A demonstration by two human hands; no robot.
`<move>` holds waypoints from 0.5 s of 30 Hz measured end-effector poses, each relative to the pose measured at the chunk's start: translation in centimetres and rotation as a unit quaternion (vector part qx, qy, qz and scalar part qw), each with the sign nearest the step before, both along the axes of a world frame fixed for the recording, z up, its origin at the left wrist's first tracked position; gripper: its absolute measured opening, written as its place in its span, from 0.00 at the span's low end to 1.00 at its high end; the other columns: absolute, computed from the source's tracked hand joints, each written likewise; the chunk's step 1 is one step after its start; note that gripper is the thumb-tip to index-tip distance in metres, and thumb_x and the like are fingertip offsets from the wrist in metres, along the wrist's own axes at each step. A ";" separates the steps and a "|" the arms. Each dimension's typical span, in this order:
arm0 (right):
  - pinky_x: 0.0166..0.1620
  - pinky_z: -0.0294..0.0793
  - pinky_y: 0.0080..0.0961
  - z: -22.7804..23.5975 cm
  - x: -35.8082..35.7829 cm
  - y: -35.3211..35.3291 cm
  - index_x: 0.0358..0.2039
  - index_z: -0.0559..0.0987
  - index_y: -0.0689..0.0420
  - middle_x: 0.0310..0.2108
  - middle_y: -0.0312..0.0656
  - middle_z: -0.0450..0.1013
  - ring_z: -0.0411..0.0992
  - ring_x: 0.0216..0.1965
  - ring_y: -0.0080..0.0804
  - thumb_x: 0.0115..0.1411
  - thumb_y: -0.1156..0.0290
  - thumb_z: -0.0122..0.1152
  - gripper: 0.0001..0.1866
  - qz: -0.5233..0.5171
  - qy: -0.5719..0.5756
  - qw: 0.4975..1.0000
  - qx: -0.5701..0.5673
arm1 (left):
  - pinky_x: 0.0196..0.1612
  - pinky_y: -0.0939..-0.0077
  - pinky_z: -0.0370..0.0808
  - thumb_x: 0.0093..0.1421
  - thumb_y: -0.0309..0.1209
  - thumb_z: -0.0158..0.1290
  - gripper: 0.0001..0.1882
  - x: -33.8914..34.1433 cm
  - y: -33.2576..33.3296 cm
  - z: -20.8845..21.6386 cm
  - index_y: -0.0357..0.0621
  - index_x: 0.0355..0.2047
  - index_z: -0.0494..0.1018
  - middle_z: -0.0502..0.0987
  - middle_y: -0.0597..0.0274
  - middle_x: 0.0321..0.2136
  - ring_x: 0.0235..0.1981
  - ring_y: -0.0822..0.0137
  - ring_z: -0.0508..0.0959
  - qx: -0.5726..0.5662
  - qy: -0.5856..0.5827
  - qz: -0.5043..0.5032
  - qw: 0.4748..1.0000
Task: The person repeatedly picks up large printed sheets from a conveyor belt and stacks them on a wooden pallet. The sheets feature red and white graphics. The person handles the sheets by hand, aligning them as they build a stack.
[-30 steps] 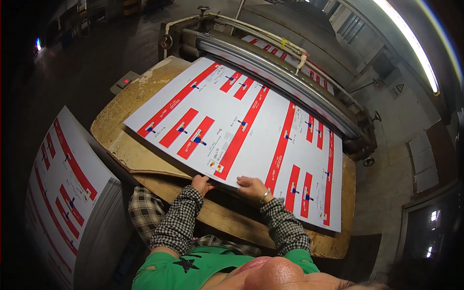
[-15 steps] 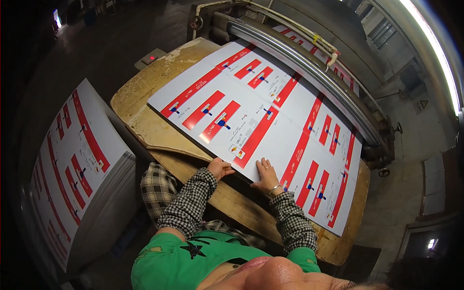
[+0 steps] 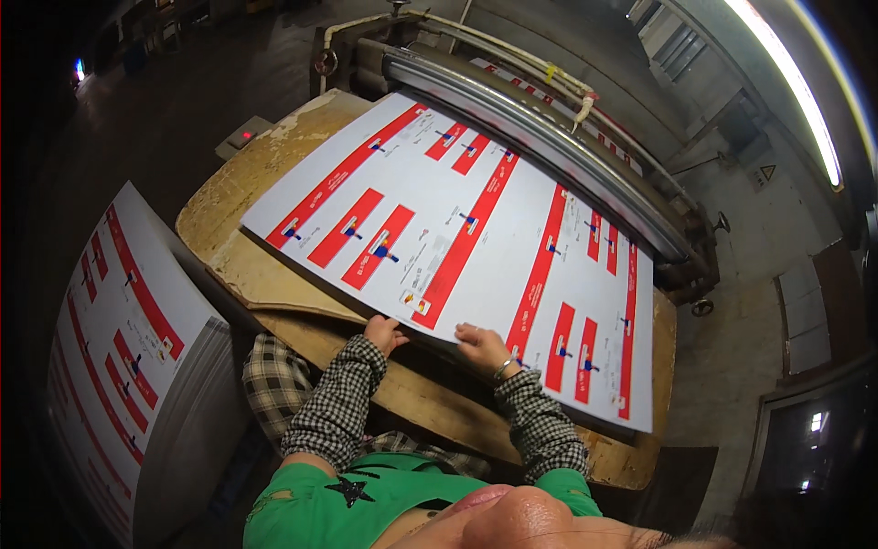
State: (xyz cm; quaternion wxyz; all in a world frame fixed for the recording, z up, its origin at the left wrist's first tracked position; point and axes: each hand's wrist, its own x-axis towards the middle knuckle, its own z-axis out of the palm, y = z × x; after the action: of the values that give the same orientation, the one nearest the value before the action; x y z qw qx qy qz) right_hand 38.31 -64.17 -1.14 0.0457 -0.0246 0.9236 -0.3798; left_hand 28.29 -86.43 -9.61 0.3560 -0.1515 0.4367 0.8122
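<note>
A large white printed sheet (image 3: 366,183) with red bands and small blue motifs lies on a wooden table (image 3: 206,206), its far edge close to a metal roller (image 3: 540,137). My left hand (image 3: 386,335) pinches the sheet's near edge, left of its middle. A short way to the right, my right hand (image 3: 483,349) has its fingers curled over the same edge. Dark gaps show under the near edge, and what lies beneath is mostly hidden. My thumbs and fingertips are partly covered by the sheet.
A tall stack of similar printed sheets (image 3: 128,348) stands to my left. The roller machine spans the table's far side, with a pale pipe (image 3: 512,59) above it and a handwheel (image 3: 702,308) at its right. A small box with a red light (image 3: 242,137) sits at the table's far left corner.
My right hand has gone from lying flat on the sheet to gripping its edge. An overlapping sheet ahead has passed farther under the roller. The view has shifted slightly.
</note>
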 end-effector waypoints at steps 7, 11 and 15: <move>0.54 0.65 0.26 -2.4 -3.9 3.4 0.42 0.75 0.62 0.48 0.48 0.69 0.66 0.52 0.40 0.47 0.65 0.60 0.21 -0.065 -0.095 0.993 -0.025 | 0.47 0.58 0.74 0.62 0.26 0.37 0.16 0.5 -0.2 2.6 0.29 0.48 0.58 0.69 0.45 0.45 0.46 0.52 0.73 0.038 0.023 -0.056 0.997; 0.54 0.64 0.25 -2.4 -6.3 2.1 0.45 0.73 0.64 0.49 0.54 0.67 0.63 0.54 0.43 0.46 0.60 0.65 0.28 -0.182 -0.017 0.979 0.095 | 0.47 0.58 0.73 0.63 0.27 0.37 0.19 0.3 -0.1 2.3 0.31 0.53 0.55 0.67 0.45 0.48 0.47 0.52 0.73 0.044 0.025 -0.055 0.997; 0.59 0.54 0.43 -2.9 -2.9 -1.0 0.55 0.61 0.62 0.59 0.57 0.51 0.45 0.62 0.53 0.35 0.49 0.70 0.50 0.045 -0.074 0.951 0.296 | 0.46 0.58 0.74 0.63 0.26 0.36 0.19 0.3 -0.1 1.8 0.33 0.54 0.55 0.67 0.46 0.49 0.48 0.53 0.72 0.053 0.035 -0.061 0.996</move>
State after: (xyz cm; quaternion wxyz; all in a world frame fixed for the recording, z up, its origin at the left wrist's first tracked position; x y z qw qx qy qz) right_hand 35.42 -65.16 -3.99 0.1363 -0.0235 0.9865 -0.0880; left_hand 28.59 -86.56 -7.79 0.3966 -0.0770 0.4135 0.8160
